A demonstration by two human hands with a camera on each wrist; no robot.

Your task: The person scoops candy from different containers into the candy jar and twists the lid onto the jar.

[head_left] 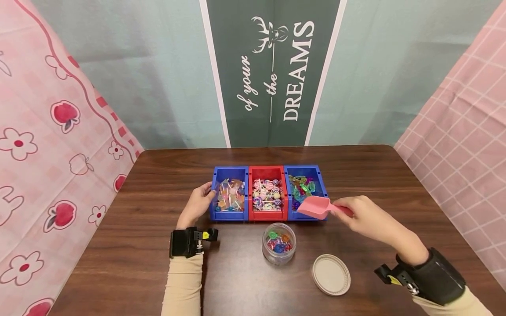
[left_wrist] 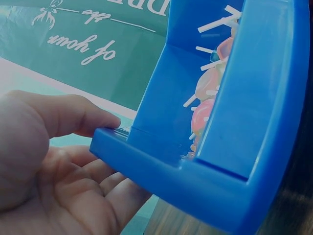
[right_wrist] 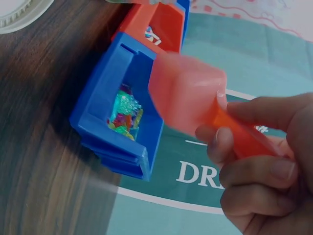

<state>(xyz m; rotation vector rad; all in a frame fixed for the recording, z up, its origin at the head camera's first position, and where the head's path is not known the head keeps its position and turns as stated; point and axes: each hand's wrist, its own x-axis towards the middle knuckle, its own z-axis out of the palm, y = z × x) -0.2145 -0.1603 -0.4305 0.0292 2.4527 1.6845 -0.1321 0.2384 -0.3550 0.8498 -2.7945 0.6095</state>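
My left hand (head_left: 196, 204) grips the outer side wall of the left blue bin (left_wrist: 171, 181), thumb on the rim and the other fingers outside. That bin holds translucent candy-like pieces (left_wrist: 203, 117) on white sticks. A pink scoop (head_left: 315, 207) is in my right hand (head_left: 361, 217), fingers curled round its handle. The scoop's blade hangs over the front of the right blue bin (right_wrist: 105, 122), which holds colourful clear pieces (right_wrist: 126, 115). Whether the scoop holds anything cannot be seen. Between the blue bins stands a red bin (head_left: 267, 216) of small lollipops (head_left: 266, 193).
In front of the bins stands a clear jar (head_left: 276, 259) without its lid, with several colourful pieces inside. A pale round lid (head_left: 331, 274) lies to its right on the brown wooden table (head_left: 237, 285). Printed cloths (head_left: 178, 87) hang behind and at both sides.
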